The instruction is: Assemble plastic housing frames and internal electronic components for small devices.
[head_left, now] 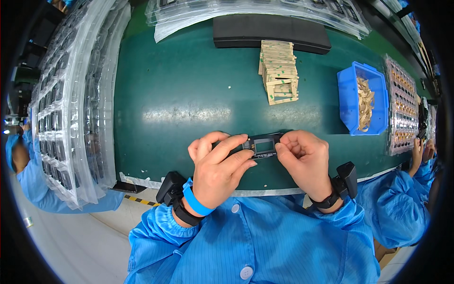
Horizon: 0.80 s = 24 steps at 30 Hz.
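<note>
A small black rectangular electronic part [263, 146] with a greyish window lies between my hands, low over the near side of the green table. My left hand [216, 164] grips its left end, with fingers along the upper and lower edges. My right hand [304, 154] is closed in a pinch, thumb and forefinger at the part's right end. Whether a thin strip is also between those right fingertips is too small to tell. Beyond the hands, a fanned stack of beige adhesive frames [280, 66] with green marks lies on the table.
A long black block [269, 32] stands behind the frames. To the right are a blue bin [346, 99] of beige scraps and a stack of clear trays [401, 106] with orange-coloured parts. Tall clear tray stacks [71, 104] line the left. Co-workers in blue sit on both sides.
</note>
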{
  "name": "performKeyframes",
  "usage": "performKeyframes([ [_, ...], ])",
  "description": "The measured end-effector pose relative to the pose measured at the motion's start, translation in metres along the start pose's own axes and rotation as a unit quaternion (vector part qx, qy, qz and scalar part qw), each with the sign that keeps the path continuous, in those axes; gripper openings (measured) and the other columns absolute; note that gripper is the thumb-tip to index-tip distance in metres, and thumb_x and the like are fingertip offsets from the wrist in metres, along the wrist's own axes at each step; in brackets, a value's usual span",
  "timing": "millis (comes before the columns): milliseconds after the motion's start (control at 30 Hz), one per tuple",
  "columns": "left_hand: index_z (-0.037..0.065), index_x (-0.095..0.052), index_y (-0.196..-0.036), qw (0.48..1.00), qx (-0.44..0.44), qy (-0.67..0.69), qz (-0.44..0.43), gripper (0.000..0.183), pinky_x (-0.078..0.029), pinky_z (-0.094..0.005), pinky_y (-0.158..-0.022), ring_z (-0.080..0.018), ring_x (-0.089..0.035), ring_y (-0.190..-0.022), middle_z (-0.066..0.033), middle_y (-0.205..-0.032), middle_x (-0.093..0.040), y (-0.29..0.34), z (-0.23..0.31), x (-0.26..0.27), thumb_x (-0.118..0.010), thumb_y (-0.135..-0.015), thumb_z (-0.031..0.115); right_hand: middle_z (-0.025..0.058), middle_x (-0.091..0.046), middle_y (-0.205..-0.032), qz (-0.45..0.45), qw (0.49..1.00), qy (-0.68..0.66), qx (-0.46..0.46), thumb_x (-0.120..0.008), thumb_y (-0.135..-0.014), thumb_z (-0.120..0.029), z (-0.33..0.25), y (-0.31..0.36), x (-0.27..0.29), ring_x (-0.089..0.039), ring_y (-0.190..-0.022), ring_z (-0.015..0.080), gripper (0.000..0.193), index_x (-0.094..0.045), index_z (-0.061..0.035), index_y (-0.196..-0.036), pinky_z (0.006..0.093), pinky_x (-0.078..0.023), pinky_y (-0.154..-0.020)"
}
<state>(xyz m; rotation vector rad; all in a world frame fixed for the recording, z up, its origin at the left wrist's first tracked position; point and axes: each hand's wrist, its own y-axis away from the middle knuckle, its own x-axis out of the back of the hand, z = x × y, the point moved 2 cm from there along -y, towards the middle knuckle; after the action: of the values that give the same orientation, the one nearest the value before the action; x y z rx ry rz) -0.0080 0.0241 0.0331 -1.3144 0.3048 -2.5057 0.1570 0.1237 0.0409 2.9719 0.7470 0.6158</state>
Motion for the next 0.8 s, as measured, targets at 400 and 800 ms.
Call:
performKeyframes([
  [400,0.013,-0.075,-0.085,1.000,-0.010,-0.027,-0.001,0.021,-0.034,-0.0374,-0.091,-0.0223,-0.057,-0.101,0.0001,-0.111,-0.069,-0.0002,0.0030,0.0007,-0.083,-0.066,0.019,0.0062,-0.064,-0.072,0.005,1.000,-0.001,0.003,-0.071,-0.081,0.001,0.0011,0.0006,-0.0008,-0.062,-0.058,0.0072,0.007,-0.066,0.0033,-0.084,0.0213,-0.049,-0.051],
  [800,0.012,-0.074,-0.109,0.997,-0.024,-0.061,-0.031,0.042,-0.032,-0.0386,-0.090,-0.0229,-0.055,-0.103,-0.0014,-0.116,-0.066,0.0001,0.0059,-0.0019,-0.081,-0.069,0.019,0.0093,-0.065,-0.074,0.016,0.999,0.029,0.031,-0.072,-0.079,0.001,-0.0017,0.0010,-0.0010,-0.065,-0.059,0.0122,0.008,-0.066,0.0025,-0.084,0.0239,-0.051,-0.051],
])
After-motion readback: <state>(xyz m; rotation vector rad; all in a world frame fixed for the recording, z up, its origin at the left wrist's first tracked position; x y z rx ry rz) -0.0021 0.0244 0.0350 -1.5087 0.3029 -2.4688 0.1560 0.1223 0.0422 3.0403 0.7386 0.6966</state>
